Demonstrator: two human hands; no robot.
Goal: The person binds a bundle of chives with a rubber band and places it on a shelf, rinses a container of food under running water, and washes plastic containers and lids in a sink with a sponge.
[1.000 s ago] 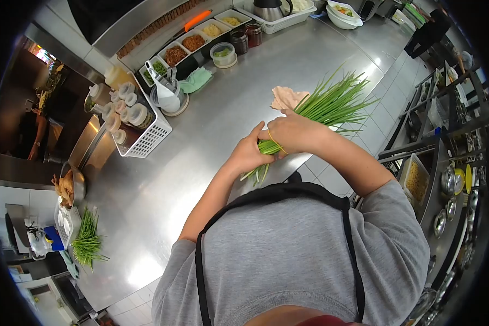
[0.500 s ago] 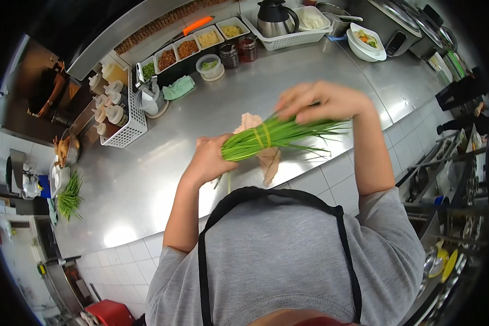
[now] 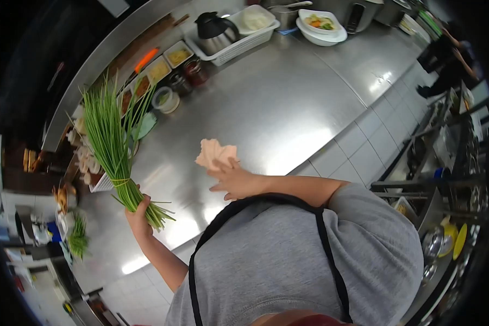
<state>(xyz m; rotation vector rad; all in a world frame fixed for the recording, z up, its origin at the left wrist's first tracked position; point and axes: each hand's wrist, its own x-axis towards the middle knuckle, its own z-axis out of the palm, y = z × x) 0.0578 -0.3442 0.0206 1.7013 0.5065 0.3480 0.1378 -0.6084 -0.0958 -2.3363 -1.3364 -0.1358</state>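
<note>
A long bunch of green chives (image 3: 106,125) is lifted upright at the left of the head view, bound low down by a yellow band (image 3: 121,181). My left hand (image 3: 139,216) is wrapped round its stalk ends, just below the band. A crumpled peach-coloured cloth or paper (image 3: 211,151) lies on the steel counter (image 3: 271,103). Over its near edge my right hand (image 3: 234,180) reaches with fingers apart, at or touching it; contact is hard to tell. A smaller pile of chives (image 3: 78,239) lies at the counter's left end.
Topping trays (image 3: 158,70), lidded jars (image 3: 194,72) and a round tub (image 3: 165,100) line the back. A white basket (image 3: 244,46) holds a steel jug (image 3: 214,32). Bowls (image 3: 321,33) stand at the back right. Another person (image 3: 445,60) is at far right.
The chives have swung from level before my chest to upright at the left, in my left hand. My right hand has left them and come down by the cloth. The view has turned.
</note>
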